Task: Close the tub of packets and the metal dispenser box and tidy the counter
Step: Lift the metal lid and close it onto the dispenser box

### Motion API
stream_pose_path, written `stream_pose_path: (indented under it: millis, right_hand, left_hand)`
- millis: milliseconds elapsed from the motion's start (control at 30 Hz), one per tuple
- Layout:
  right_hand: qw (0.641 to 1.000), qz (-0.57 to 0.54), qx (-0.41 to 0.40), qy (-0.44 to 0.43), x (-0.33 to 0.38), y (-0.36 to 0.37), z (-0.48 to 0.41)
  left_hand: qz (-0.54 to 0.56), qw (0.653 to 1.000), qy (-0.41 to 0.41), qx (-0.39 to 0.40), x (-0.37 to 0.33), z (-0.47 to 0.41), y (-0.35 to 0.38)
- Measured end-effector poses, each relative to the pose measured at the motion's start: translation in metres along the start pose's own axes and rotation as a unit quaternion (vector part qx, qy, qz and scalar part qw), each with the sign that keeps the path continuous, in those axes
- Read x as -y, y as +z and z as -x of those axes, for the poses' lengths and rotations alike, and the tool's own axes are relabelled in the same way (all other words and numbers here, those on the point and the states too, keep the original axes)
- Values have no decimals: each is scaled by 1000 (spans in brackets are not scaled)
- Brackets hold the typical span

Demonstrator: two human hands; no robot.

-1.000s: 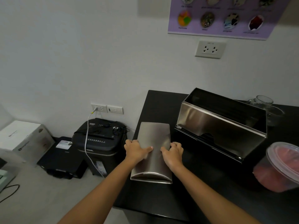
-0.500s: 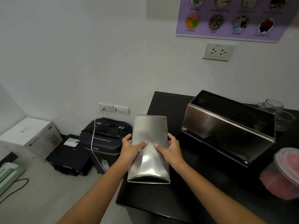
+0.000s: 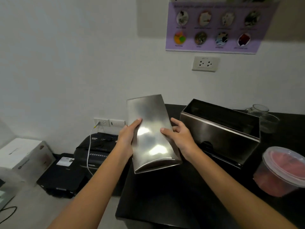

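My left hand (image 3: 127, 138) grips the left long edge of the metal lid (image 3: 151, 134), thumb laid across its top face and fingers curled underneath. The lid is clear of the table (image 3: 165, 195), tilted with its far end raised toward the wall. I judge it to be stiff sheet steel, light for its area, polished and therefore slippery — a 2-sided edge grip near the middle of its length, as now, is the correct hold. Its near end has a curved, down-turned lip; I would keep fingers off that edge.

My right hand (image 3: 180, 138) mirrors the hold on the right long edge, thumb on top, fingers wrapped partly round and not fully closed.

Just to the right stands the metal dispenser box (image 3: 219, 131), top open. Its interior is dark; I cannot tell what it contains. A slot with a dark cut-out shows low on its front face. In my judgement the lid must be turned and lowered squarely onto the open rim — metal on metal may bind if it goes down skewed.

Behind the box sits a clear glass jar (image 3: 262, 116), apparently empty.

At far right, the tub of packets (image 3: 280, 172) holds pink contents, and its clear lid appears to be on.
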State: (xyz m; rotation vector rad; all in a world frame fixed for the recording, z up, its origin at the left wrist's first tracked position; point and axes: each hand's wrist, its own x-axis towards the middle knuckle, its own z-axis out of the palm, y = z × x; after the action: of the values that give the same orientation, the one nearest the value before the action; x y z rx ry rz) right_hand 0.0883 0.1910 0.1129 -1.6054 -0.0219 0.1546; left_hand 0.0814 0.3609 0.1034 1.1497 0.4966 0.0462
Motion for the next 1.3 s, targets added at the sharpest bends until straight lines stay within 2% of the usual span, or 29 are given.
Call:
stream_pose_path:
  millis: [100,200,333,433,567,700,933,1100,1300]
  right_hand:
    - [999,-44,4,25,9,-19,9]
    - [989,-139,29,32,12,-39,21]
    - [954,-300,-15,15,21,-55,36]
    - [932,-361,-37,-8,30,-55,45]
    - [935,-348,-61,-31,41,-74,47]
    - [929,-355,-103,-18,53,-117,41]
    - [954,-291,-76,20,71,-187,27]
    - [969,-235,-49,62,75,-217,12]
    - [967,-221,-105,66,74,-228,-9]
  left_hand:
    - [59,998,0,23,-12,2,21]
    - [105,994,2,24,-21,4,46]
    - [138,989,3,52,-19,9,84]
    - [164,982,-11,88,-11,14,113]
    - [150,979,-18,134,-4,16,141]
    - [94,979,25,180,-9,9,151]
    - [65,989,30,130,-30,-7,153]
    - [-27,980,27,193,-36,-11,157]
    - [-81,984,56,147,-32,-18,172]
